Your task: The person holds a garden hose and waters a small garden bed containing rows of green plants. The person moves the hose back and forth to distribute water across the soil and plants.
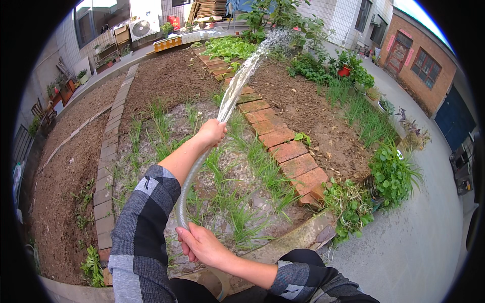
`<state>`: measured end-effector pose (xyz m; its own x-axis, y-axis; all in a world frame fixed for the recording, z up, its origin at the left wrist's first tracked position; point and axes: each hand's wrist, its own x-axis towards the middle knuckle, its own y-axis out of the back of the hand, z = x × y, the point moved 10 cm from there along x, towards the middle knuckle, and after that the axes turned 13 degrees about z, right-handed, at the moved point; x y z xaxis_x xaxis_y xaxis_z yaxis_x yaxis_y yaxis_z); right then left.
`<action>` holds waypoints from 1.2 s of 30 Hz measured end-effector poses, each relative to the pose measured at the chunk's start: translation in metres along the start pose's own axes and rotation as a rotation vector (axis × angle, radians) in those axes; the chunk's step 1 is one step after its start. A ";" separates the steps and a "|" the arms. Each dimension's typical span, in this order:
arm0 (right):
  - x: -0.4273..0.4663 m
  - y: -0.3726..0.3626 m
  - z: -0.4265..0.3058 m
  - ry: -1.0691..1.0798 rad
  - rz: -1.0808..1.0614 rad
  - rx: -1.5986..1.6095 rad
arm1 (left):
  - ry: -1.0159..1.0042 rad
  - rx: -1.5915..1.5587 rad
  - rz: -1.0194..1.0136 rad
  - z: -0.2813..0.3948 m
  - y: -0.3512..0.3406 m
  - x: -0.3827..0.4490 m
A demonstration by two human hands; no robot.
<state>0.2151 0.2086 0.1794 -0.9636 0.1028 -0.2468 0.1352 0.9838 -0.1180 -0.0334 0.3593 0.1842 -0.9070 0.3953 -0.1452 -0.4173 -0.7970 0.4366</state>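
A clear braided plastic hose (184,197) curves up from the bottom of the view. Near its outlet end my left hand (213,133) is closed around it. Lower down, my right hand (197,243) grips the same hose, thumb on top. A strong water stream (244,74) shoots from the outlet away from me and breaks into spray before the leafy plants at the far end of the garden. Below the hose, tufts of green grass-like plants (242,219) stand in a wet, muddy bed.
A red brick path (282,138) runs along the bed's right side, a grey paver strip (108,163) along its left. Bare soil (303,98) lies beyond both. A concrete edging (291,233) is close before me. Potted leafy plants (394,174) line the concrete yard (420,235) at right.
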 end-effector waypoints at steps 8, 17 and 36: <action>0.000 0.001 -0.001 0.004 0.002 0.004 | 0.012 0.001 -0.005 -0.003 -0.004 0.002; -0.001 0.002 -0.002 0.004 0.005 -0.004 | 0.034 -0.027 -0.011 -0.007 -0.005 0.005; -0.002 -0.001 0.002 -0.010 0.004 -0.012 | 0.023 -0.060 -0.006 -0.008 0.005 0.003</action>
<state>0.2173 0.2076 0.1782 -0.9607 0.1052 -0.2567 0.1361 0.9850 -0.1057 -0.0385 0.3526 0.1794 -0.9052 0.3904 -0.1680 -0.4249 -0.8208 0.3818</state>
